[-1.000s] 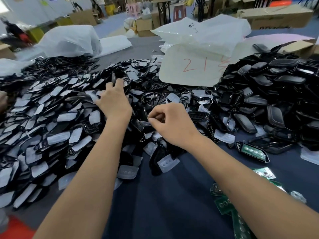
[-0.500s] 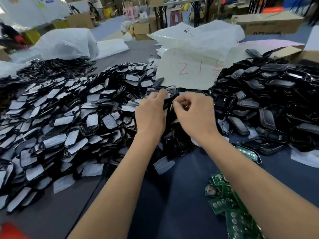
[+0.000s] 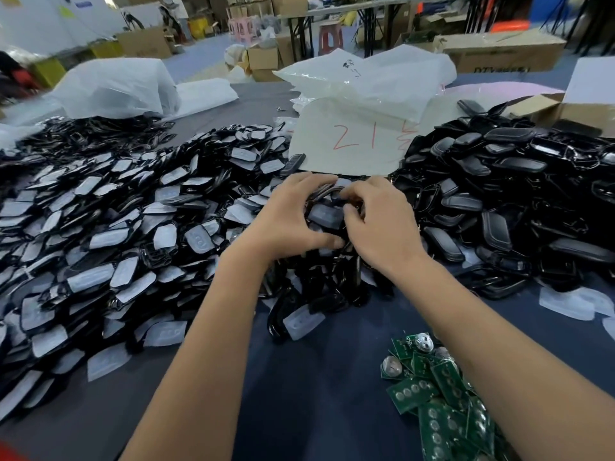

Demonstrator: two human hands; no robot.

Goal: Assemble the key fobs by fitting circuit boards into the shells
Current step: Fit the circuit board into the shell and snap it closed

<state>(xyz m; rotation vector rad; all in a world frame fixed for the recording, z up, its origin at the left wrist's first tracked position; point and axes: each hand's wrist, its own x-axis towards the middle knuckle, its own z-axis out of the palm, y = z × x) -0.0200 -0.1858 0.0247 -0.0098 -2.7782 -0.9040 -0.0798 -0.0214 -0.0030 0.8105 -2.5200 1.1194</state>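
Nearest, at 5 o'clock: loose heap of green boards (image 3: 442, 404) on the dark table (image 3: 316, 377), some with coin cells showing. None in hand.

Just above, at 6 o'clock: a lone shell with a grey pad (image 3: 299, 319), lying at the foot of the pile.

Centre: both hands meet over the pile's near edge. Left hand (image 3: 286, 217) with fingers curled over the top and thumb under; right hand (image 3: 382, 221) with fingers curled in from the other side. Between them a shell (image 3: 324, 212), black frame with grey pad face up, gripped by both. Whether it is lifted off the pile or resting on it, cannot tell.

At 9 o'clock: big pile of padded shells (image 3: 116, 234). At 3 o'clock: pile of black covers (image 3: 499, 194), no pads visible.

Far, at 12 o'clock: white sheet (image 3: 349, 141) marked 21 in red, plastic bags (image 3: 113, 84) and cartons behind.

Judgement: step in hand is picking and orienting one shell; fitting not begun. Next calls for one hand to keep the shell, open side up, while the other reaches back to 5 o'clock for a board and aligns it to the cavity.
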